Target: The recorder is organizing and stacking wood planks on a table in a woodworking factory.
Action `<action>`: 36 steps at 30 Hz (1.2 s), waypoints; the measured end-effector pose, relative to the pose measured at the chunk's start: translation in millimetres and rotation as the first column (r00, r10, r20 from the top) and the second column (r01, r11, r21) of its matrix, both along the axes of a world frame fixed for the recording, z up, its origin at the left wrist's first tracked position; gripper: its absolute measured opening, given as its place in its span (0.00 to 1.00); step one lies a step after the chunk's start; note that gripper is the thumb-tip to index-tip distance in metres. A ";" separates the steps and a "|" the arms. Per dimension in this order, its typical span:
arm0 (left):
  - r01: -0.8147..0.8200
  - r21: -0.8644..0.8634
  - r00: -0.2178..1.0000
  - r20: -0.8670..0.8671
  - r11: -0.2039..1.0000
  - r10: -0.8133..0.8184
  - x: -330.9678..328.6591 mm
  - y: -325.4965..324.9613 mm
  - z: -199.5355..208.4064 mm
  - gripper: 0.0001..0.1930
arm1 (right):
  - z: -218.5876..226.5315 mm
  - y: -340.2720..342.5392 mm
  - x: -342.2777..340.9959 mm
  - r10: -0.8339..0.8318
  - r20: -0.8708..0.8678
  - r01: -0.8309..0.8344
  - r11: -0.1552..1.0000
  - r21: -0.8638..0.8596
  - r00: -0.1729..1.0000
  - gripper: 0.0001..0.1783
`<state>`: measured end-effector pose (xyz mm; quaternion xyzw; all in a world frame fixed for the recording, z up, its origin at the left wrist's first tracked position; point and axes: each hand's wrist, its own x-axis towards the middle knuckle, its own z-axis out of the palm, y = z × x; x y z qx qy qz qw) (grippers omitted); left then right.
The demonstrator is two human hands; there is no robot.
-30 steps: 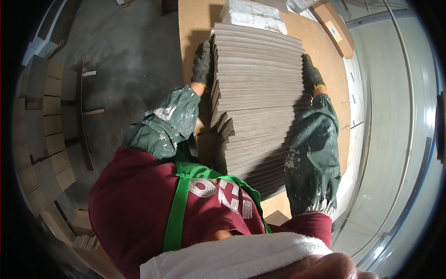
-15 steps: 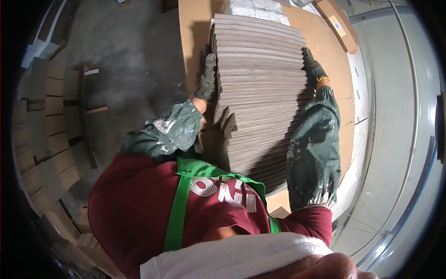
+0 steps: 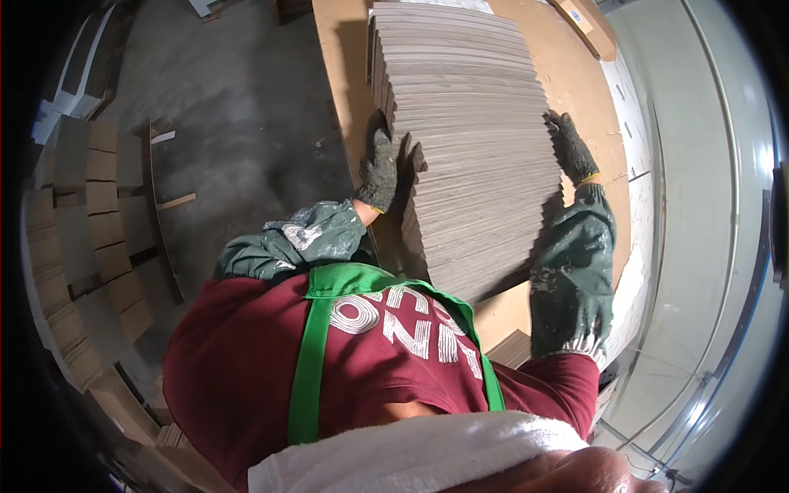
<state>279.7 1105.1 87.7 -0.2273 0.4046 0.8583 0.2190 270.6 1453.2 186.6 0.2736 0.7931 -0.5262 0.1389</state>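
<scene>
**Board row [image 3: 472, 123] on worktable [image 3: 563, 74], one gloved hand at each side**

Nearest, below the row's near end: a fuzzy white cloth [image 3: 411, 456], then a maroon shirt [image 3: 238, 361] crossed by a green apron strap [image 3: 311, 370]. Dark green sleeve covers [image 3: 575, 263], creased and smeared with whitish matter, flank the row's near part. A smaller pile of boards [image 3: 511, 349], partly visible, lies just off the row's near right corner.

Left hand [image 3: 379, 168]: dark grey knitted glove, along the row's left side, beside dark board ends [image 3: 417, 156] that jut out. Fingers extended, close together, not curled around anything.

Right hand [image 3: 575, 149]: similar glove, yellow cuff edge, at the row's right side. Fingers extended, slightly bent, tips at the board edges. Whether either hand exerts pressure cannot be told.

The board row lies between the hands on the tan, smooth-faced worktable. Boards are thin, grey-brown, streaked like wood grain and closely packed; their side ends form uneven small steps.

Beyond the row's far right corner: a long cardboard box [image 3: 585, 25]. Well left of the row: brown and grey stacks [image 3: 103, 197] on a dull grey floor [image 3: 246, 107]. Well right: a smooth pale panel [image 3: 699, 164].
</scene>
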 end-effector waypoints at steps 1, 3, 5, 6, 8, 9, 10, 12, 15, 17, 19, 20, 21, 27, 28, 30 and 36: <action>0.001 -0.001 1.000 -0.002 1.000 -0.001 -3.4 3.4 -1.3 0.26 | 6.2 -2.4 0.7 -0.131 -0.029 0.124 0.975 -0.187 0.991 0.29; -0.046 0.279 0.998 0.049 0.959 0.033 -0.9 11.7 -11.0 0.26 | -10.5 12.8 5.2 -0.121 -0.002 0.121 0.992 -0.041 0.993 0.28; 0.032 -0.070 0.997 -0.066 0.997 -0.037 7.5 16.8 1.6 0.25 | -25.7 19.6 5.1 -0.087 -0.010 0.088 0.988 0.127 0.996 0.28; 0.072 -0.404 0.978 -0.152 0.912 -0.145 9.2 20.2 12.1 0.24 | -37.1 31.7 5.6 -0.095 -0.017 0.097 0.987 0.130 0.995 0.28; -0.183 -0.106 0.959 -0.240 0.977 0.153 13.8 36.5 5.6 0.23 | -66.3 63.2 5.1 0.368 -0.290 -0.149 0.808 0.570 0.884 0.27; -0.140 -0.130 0.967 -0.231 0.982 0.107 15.3 27.3 -12.2 0.23 | -23.6 6.9 -11.1 -0.099 0.117 0.061 0.954 0.292 0.988 0.30; -0.083 -0.138 0.975 -0.215 0.987 0.052 26.3 26.4 -25.3 0.24 | -17.9 -2.9 -0.3 -0.090 0.125 0.050 0.954 0.295 0.988 0.30; -0.031 -0.103 0.995 -0.098 0.994 0.021 23.9 24.3 -23.9 0.24 | -9.0 -11.1 -0.3 -0.119 0.147 0.066 0.943 0.325 0.982 0.33; -0.034 0.032 0.987 0.155 0.999 0.028 25.2 23.0 -27.5 0.24 | -26.2 3.4 -1.2 -0.096 0.100 0.047 0.913 0.405 0.990 0.36; -0.035 -0.057 0.996 0.086 0.998 0.039 38.6 23.9 -50.1 0.24 | -23.8 -1.5 -1.8 -0.129 0.160 0.062 0.927 0.370 0.979 0.36; -0.026 -0.234 0.998 -0.064 0.972 0.011 46.4 16.7 -66.9 0.24 | -19.8 -7.9 -6.0 -0.171 0.275 0.071 0.939 0.337 0.946 0.34; -0.017 -0.309 0.989 -0.142 0.951 -0.029 44.3 18.7 -73.3 0.24 | -23.6 6.1 -3.9 -0.185 0.274 0.085 0.937 0.339 0.944 0.34; -0.022 -0.385 0.973 -0.219 0.923 -0.068 41.2 19.2 -78.8 0.24 | -34.6 23.6 -1.0 -0.046 0.171 -0.028 0.914 0.404 0.984 0.33; -0.027 -0.257 0.957 -0.287 0.966 -0.049 53.5 32.4 -29.3 0.24 | -25.5 26.3 78.2 -0.102 0.197 0.070 0.984 0.163 0.975 0.35; -0.035 -0.251 0.972 -0.236 0.967 -0.026 51.2 26.1 -20.8 0.24 | -22.9 9.0 79.8 -0.078 0.264 0.010 0.969 0.247 0.961 0.36; -0.007 -0.187 0.990 -0.139 0.982 -0.020 54.2 24.9 -43.3 0.24 | -19.6 -1.3 87.1 -0.145 0.173 0.100 0.964 0.245 0.974 0.39; -0.024 -0.054 0.999 -0.041 0.998 0.022 52.2 31.9 -78.8 0.25 | -33.0 6.3 82.2 -0.080 0.278 0.024 0.980 0.198 0.957 0.37</action>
